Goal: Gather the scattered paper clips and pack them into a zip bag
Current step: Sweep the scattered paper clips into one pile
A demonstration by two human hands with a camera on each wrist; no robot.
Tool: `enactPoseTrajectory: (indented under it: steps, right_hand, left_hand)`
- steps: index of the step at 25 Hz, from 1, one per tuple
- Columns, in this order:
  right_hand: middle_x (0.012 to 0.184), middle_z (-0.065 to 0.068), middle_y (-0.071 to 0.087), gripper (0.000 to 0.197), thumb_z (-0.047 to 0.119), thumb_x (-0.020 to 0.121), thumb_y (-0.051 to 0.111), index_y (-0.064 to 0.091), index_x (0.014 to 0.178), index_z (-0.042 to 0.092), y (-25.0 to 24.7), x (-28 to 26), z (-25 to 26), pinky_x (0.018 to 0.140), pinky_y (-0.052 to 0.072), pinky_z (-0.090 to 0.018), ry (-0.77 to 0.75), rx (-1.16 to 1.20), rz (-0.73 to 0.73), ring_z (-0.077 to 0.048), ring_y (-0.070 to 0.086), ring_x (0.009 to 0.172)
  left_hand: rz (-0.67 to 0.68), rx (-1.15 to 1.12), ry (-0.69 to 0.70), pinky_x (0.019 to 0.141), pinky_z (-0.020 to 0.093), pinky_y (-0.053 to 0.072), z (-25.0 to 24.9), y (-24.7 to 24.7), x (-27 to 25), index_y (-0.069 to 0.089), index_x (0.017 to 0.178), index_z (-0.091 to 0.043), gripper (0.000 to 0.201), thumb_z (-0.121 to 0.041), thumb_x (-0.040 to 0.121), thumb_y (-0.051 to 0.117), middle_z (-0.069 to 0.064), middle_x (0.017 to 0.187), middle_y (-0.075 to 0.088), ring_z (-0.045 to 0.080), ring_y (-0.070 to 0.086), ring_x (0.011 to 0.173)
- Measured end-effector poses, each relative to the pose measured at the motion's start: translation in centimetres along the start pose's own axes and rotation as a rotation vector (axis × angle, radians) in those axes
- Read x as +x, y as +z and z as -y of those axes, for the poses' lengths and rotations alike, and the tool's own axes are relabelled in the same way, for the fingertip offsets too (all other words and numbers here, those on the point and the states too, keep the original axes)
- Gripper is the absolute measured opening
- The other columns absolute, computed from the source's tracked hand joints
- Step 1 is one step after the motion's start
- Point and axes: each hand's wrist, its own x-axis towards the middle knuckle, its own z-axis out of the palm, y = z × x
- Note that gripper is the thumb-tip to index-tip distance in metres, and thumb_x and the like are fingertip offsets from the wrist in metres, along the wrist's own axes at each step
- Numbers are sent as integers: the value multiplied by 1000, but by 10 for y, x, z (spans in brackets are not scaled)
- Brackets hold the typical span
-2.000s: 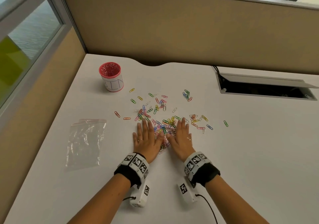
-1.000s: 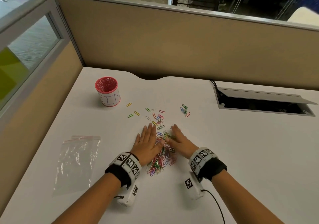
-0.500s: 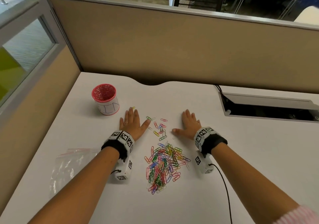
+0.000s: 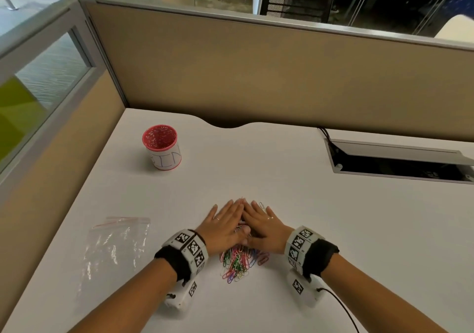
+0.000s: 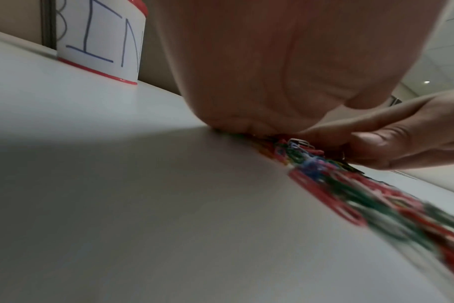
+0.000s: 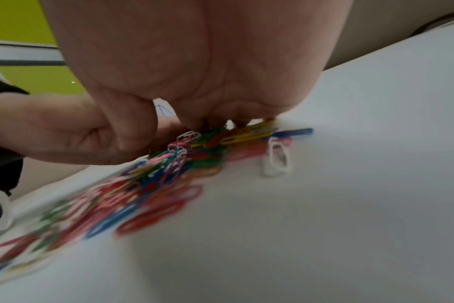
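Both flat hands, left and right, have swept together, fingers straight, over the colourful paper clips heaped on the white tabletop; palms hide some. Clear zip bag lies left.

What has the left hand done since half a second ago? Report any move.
Yes. The left hand slid toward the person, away from the red cup, meeting the right hand at the clip pile.

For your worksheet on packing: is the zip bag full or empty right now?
Empty. The zip bag lies flat and clear on the desk; the paper clips sit piled between the hands.
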Motion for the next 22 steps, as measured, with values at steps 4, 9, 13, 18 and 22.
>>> enactPoseTrajectory:
  steps: [4, 9, 13, 18, 22]
  right_hand:
    - [150, 0, 35, 46, 28, 92, 51, 42, 137, 20, 0, -31, -2, 116, 22, -37, 7, 460, -125, -13, 32, 136]
    - [134, -7, 55, 38, 12, 91, 54, 53, 128, 14, -5, -55, -22, 101, 36, -24, 330, 657, -588, -23, 51, 124]
    - [158, -2, 3, 63, 28, 96, 42, 9, 148, 14, -10, -38, -15, 118, 6, -37, 317, 346, -217, -22, 4, 146]
    - [159, -3, -1, 56, 24, 97, 38, 13, 147, 15, -7, -22, 6, 118, 1, -46, 158, 105, -42, -22, -2, 146]
    - [129, -7, 60, 31, 5, 88, 56, 63, 117, 11, -6, -44, 4, 109, 38, -31, 200, 484, -409, -17, 55, 119]
  left_hand:
    - [-35, -245, 115, 120, 38, 0, 0, 0, -28, 3, 150, -22, 101, -82, 69, 3, -3, 160, 3, 10, 2, 146]
    - [-240, -282, -157, 118, 42, -5, 13, 6, -45, 2, 150, -17, 98, -80, 75, 9, 1, 159, -12, 17, -14, 146]
    - [-156, -230, -251, 115, 43, -13, -5, 28, -50, -15, 147, -13, 130, -89, 41, -22, 4, 155, -27, 19, -23, 143]
    - [-129, -180, -139, 114, 43, -18, -26, 49, -46, -21, 145, -18, 95, -77, 72, -5, -3, 157, -22, 13, -23, 143]
    - [-199, -335, -89, 119, 39, -2, -23, 38, -62, -8, 149, -21, 86, -63, 87, 33, -3, 160, -7, 15, -8, 147]
